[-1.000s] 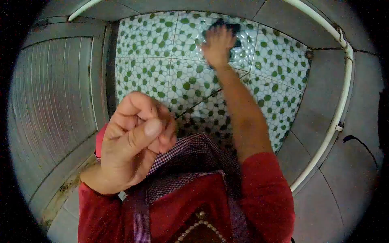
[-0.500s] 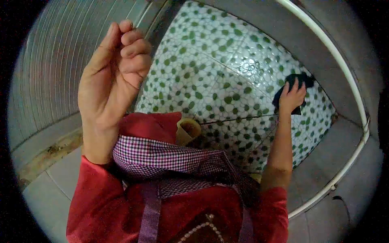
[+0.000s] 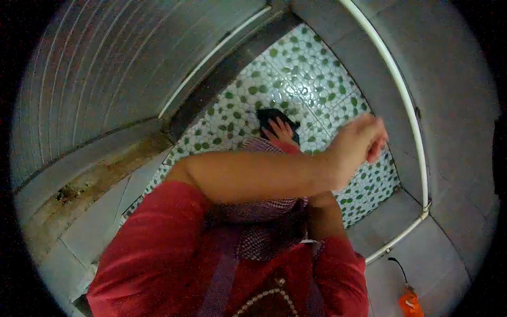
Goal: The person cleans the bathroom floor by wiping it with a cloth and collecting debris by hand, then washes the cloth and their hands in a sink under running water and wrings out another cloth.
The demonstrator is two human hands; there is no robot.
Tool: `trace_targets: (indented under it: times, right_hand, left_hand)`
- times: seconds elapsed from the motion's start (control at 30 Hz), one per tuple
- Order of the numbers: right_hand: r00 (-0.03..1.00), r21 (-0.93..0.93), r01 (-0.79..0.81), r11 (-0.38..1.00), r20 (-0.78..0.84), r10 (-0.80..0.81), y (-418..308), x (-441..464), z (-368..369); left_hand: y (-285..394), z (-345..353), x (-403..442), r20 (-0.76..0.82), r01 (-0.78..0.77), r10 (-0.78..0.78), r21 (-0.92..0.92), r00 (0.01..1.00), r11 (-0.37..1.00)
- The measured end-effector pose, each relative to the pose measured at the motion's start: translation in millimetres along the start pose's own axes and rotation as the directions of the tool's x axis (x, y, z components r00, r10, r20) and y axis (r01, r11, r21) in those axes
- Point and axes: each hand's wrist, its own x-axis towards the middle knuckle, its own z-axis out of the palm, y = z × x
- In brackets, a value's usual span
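Observation:
My right hand (image 3: pixel 282 132) presses a dark, almost black cloth (image 3: pixel 272 115) against the wet floor (image 3: pixel 311 79) of white tiles with green pebble shapes. Its fingers lie over the cloth, and my forearm is partly hidden below. My left arm crosses in front of my body to the right. At its end my left hand (image 3: pixel 359 148) hangs in the air above the floor, blurred, its fingers curled and nothing visible in them.
A white pipe (image 3: pixel 404 100) curves along the grey tiled wall at right. Ribbed panelling (image 3: pixel 100 68) rises at left above a stained ledge (image 3: pixel 100 177). An orange object (image 3: pixel 410 304) with a dark cord shows at lower right.
My right hand has drawn the cloth leftward across the floor. My left hand has swung from the upper left over to the right, across my body. The view has shifted too.

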Motion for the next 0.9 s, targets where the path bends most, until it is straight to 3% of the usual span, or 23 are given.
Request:
trace_targets:
  times: [0.03,0.07,0.17,0.23,0.27,0.3,0.37,0.4,0.43,0.5,0.6,0.7,0.77,0.8,0.83,0.9]
  right_hand:
    - [0.983,0.063,-0.08,0.995,0.171,0.069,3.2,-11.5,-3.0]
    - [0.975,0.036,-0.166,0.985,0.156,0.159,10.2,-29.9,-4.7]
    - [0.907,-0.03,-0.41,0.911,0.094,0.411,40.9,-85.7,-23.1]
    - [0.78,0.011,-0.595,0.804,0.25,0.574,60.9,-92.0,-44.4]
    - [0.819,-0.008,-0.558,0.83,0.158,0.552,76.5,-93.0,-23.2]
    - [0.849,-0.036,-0.523,0.851,0.064,0.524,82.5,-87.3,-21.5]
    - [0.786,0.153,-0.618,0.771,0.134,0.603,92.0,-75.0,-35.6]
    - [0.847,0.139,-0.509,0.85,-0.097,0.523,99.3,-69.2,-25.9]
    - [0.858,0.19,-0.445,0.875,-0.19,0.477,109.3,-69.2,-18.5]
    - [0.883,0.146,-0.438,0.887,-0.115,0.455,123.8,-55.4,-42.2]
    - [0.741,0.209,-0.55,0.809,-0.325,0.587,145.4,-38.4,-51.9]
    - [0.56,0.301,-0.711,0.635,-0.302,0.771,151.0,-27.2,-50.1]
    - [0.726,0.16,-0.642,0.75,-0.19,0.661,147.2,-31.6,-51.5]
    - [0.847,0.177,-0.495,0.851,-0.123,0.518,154.5,-32.3,-58.3]
    - [0.919,0.098,-0.394,0.914,0.076,0.388,161.3,-34.7,-69.1]
    - [0.977,-0.008,-0.187,0.982,-0.104,0.185,168.1,-55.5,-99.5]
  left_hand:
    - [-11.4,2.8,-4.1,0.072,-0.106,0.096,0.158,0.993,0.982]
    - [-14.2,8.8,-9.0,0.096,0.13,-0.127,-0.024,0.987,0.991]
    - [-41.8,-1.6,3.5,0.047,0.231,-0.233,0.036,0.971,0.972]
    - [-48.3,-8.0,18.5,-0.018,0.274,-0.275,-0.049,0.961,0.961]
    - [-52.2,-8.2,19.5,-0.007,0.258,-0.261,-0.124,0.965,0.958]
    - [-51.7,-6.7,18.9,-0.006,0.277,-0.278,-0.081,0.96,0.957]
    - [-51.2,-0.4,15.5,0.002,0.299,-0.299,0.0,0.954,0.954]
    - [-54.8,-0.1,17.9,-0.004,0.321,-0.321,-0.031,0.947,0.947]
    - [-59.5,-2.9,19.9,0.026,0.295,-0.295,-0.01,0.955,0.955]
    - [-54.6,-1.4,18.5,-0.046,0.384,-0.388,-0.079,0.921,0.92]
    - [-40.4,-3.8,10.0,-0.011,0.309,-0.311,-0.087,0.95,0.947]
    - [-38.0,-5.8,9.8,-0.047,0.267,-0.271,-0.066,0.962,0.961]
    - [-37.0,-7.2,12.7,-0.074,0.274,-0.277,-0.043,0.958,0.961]
    - [-34.8,-4.9,14.8,-0.116,0.277,-0.279,-0.038,0.953,0.96]
    - [-31.7,-3.0,17.3,-0.154,0.274,-0.276,-0.035,0.949,0.961]
    - [-29.5,-9.8,22.8,-0.169,0.185,-0.184,-0.008,0.968,0.983]
